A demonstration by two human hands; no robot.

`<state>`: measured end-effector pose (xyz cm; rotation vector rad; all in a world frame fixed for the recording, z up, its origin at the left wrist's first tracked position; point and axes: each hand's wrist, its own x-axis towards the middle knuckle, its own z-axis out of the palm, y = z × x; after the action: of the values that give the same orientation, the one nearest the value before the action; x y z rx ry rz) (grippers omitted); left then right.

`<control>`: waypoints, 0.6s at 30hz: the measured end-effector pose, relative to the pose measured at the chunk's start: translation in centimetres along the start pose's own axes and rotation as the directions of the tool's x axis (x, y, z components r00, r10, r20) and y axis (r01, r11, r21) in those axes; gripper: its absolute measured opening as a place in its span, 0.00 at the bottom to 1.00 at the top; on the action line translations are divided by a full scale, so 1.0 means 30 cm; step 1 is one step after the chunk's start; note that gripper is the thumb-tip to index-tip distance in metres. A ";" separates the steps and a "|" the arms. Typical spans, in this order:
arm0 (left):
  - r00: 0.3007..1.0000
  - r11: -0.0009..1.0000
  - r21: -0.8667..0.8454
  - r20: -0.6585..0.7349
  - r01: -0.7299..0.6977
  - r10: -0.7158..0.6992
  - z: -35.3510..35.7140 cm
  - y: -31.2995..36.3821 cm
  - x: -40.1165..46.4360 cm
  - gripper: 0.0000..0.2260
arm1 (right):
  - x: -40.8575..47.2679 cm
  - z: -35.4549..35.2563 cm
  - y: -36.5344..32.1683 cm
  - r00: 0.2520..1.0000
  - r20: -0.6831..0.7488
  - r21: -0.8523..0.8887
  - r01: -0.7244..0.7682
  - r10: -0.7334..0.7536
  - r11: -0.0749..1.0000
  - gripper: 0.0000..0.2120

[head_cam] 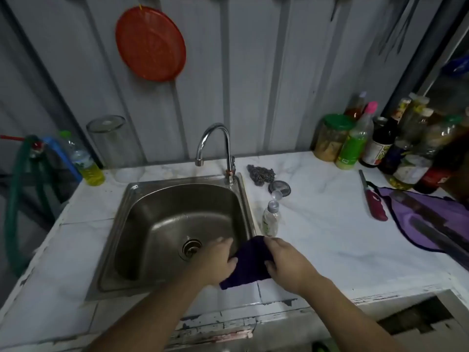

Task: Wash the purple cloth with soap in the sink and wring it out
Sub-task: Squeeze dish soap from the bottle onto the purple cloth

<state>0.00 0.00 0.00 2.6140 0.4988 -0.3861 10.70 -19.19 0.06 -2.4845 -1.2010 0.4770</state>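
Both hands (218, 260) (286, 265) grip one purple cloth (250, 264)

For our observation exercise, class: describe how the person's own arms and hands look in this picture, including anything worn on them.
Both forearms come in bare from the bottom edge, with no sleeves in view. The left hand and the right hand are ungloved. No watch, bracelet or ring can be seen, though the picture is too soft to rule out something small.

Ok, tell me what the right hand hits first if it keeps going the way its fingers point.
Probably the small soap bottle just beyond the right hand, which grips the purple cloth; depth is uncertain.
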 end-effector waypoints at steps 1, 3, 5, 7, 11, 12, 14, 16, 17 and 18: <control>1.000 1.000 -0.001 0.023 -0.007 0.007 0.023 0.007 0.011 0.30 | 0.004 0.015 0.014 1.000 0.017 0.003 -0.025 0.025 1.000 0.24; 0.999 1.000 -0.001 0.049 -0.018 0.018 0.072 0.011 0.041 0.27 | 0.015 0.046 0.046 0.999 0.033 0.013 -0.038 0.037 0.999 0.24; 0.997 1.000 -0.006 0.076 -0.021 0.022 0.107 0.019 0.061 0.23 | 0.029 0.078 0.070 0.997 0.066 0.002 -0.040 0.040 0.999 0.23; 0.996 1.000 -0.017 0.091 -0.008 0.009 0.136 0.021 0.079 0.22 | 0.044 0.106 0.087 0.996 0.078 -0.006 -0.037 0.037 0.999 0.24; 0.996 0.999 -0.038 0.092 -0.006 0.010 0.169 0.021 0.096 0.25 | 0.072 0.137 0.108 0.997 0.080 -0.046 -0.014 0.017 0.999 0.23; 0.993 0.999 -0.050 0.115 -0.009 0.015 0.172 0.021 0.095 0.29 | 0.075 0.137 0.109 0.996 0.084 -0.049 -0.014 0.018 0.999 0.23; 0.985 1.000 -0.021 0.172 -0.022 0.025 0.183 0.022 0.091 0.40 | 0.080 0.143 0.116 0.995 0.095 -0.059 -0.011 0.017 0.998 0.22; 0.986 0.998 0.057 0.166 -0.027 0.017 0.195 0.025 0.088 0.40 | 0.083 0.145 0.122 0.995 0.101 -0.049 -0.013 0.018 0.999 0.22; 0.990 0.995 0.101 0.140 -0.025 0.011 0.200 0.026 0.090 0.36 | 0.085 0.145 0.124 0.995 0.100 -0.036 -0.014 0.018 0.999 0.22; 0.994 0.989 0.145 0.112 -0.023 0.007 0.201 0.029 0.094 0.32 | 0.087 0.142 0.124 0.994 0.103 -0.021 -0.022 0.024 1.000 0.23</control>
<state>1.75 -2.80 -5.85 2.7160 0.4275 -0.5809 12.90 -18.62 -5.73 -2.5209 -1.2223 0.6095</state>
